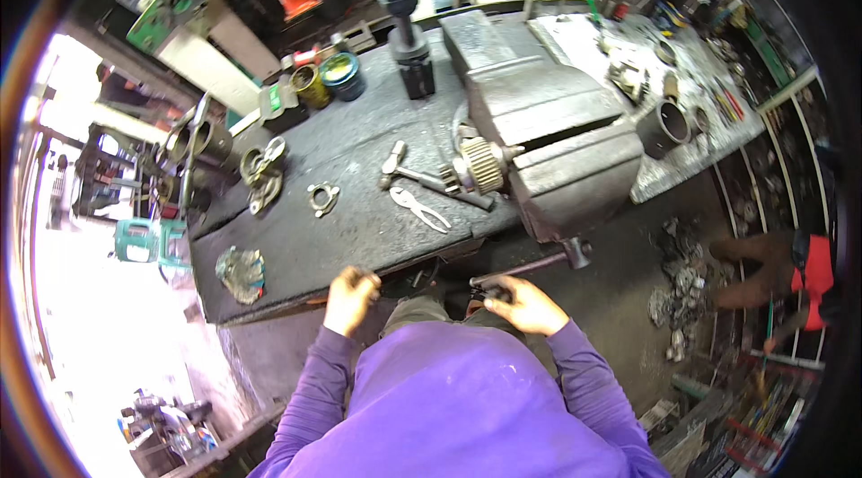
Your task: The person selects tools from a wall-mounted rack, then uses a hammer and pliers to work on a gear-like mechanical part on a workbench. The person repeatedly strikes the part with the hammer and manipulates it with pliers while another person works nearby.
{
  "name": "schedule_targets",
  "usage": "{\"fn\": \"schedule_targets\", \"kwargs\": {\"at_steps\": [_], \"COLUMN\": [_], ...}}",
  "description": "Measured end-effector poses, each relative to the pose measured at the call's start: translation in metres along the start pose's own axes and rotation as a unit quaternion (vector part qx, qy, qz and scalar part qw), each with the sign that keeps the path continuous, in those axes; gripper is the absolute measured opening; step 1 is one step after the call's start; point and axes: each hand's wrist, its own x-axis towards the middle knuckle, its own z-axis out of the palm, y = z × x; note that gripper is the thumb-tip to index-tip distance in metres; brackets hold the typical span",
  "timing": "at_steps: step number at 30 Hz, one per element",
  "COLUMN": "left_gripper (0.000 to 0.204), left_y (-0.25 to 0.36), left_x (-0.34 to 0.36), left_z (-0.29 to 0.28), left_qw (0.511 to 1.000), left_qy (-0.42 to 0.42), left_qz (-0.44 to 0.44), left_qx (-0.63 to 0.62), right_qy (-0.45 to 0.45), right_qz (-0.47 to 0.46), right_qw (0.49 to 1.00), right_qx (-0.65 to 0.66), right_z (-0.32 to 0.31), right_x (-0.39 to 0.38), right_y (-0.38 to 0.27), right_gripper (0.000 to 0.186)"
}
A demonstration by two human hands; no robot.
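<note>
My left hand (350, 300) is just off the bench's front edge, its fingers curled in; I cannot make out what they hold, if anything. My right hand (530, 306) is closed around something small and dark, just below the left end of the vise handle (532, 266). The large grey bench vise (575, 168) has a toothed metal gear (481, 166) at the left side of its jaws. Left of the gear lie a hammer (422, 177) and silver pliers (419, 210). A small metal flange (322, 198) rests further left on the dark workbench (359, 141).
A crumpled rag (241, 275) lies at the bench's left corner. Metal parts (264, 175), a yellow can (310, 86) and a blue can (341, 74) stand farther back. A dark upright tool (412, 52) stands behind the hammer. Right of the vise sits a metal cylinder (663, 129).
</note>
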Motion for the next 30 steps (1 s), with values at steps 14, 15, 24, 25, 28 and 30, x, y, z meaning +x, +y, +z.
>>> {"fn": "schedule_targets", "kwargs": {"at_steps": [14, 15, 24, 25, 28, 30], "left_gripper": [0.03, 0.028, 0.022, 0.02, 0.018, 0.017], "left_y": [-0.055, -0.055, -0.006, -0.001, 0.01, 0.023], "left_x": [-0.033, -0.029, 0.031, 0.04, 0.06, 0.068], "left_z": [-0.022, -0.026, -0.049, -0.05, -0.052, -0.051], "left_qw": [0.965, 0.962, 0.95, 0.953, 0.952, 0.957], "left_qy": [0.144, 0.14, 0.075, 0.061, 0.041, 0.036], "left_qz": [0.117, 0.146, 0.258, 0.265, 0.3, 0.281], "left_qx": [0.183, 0.184, 0.158, 0.132, 0.043, 0.067], "right_qy": [0.211, 0.202, 0.199, 0.216, 0.237, 0.156], "right_qz": [-0.102, -0.099, 0.008, 0.024, -0.036, -0.12], "right_qw": [0.822, 0.832, 0.903, 0.915, 0.947, 0.978], "right_qx": [-0.518, -0.508, -0.382, -0.339, -0.214, -0.074], "right_z": [0.013, 0.014, 0.037, 0.042, 0.065, 0.063], "right_x": [0.278, 0.289, 0.239, 0.221, 0.157, 0.092], "right_y": [-0.011, -0.008, -0.093, -0.1, -0.11, -0.108], "right_gripper": [0.058, 0.059, 0.042, 0.05, 0.074, 0.056]}}
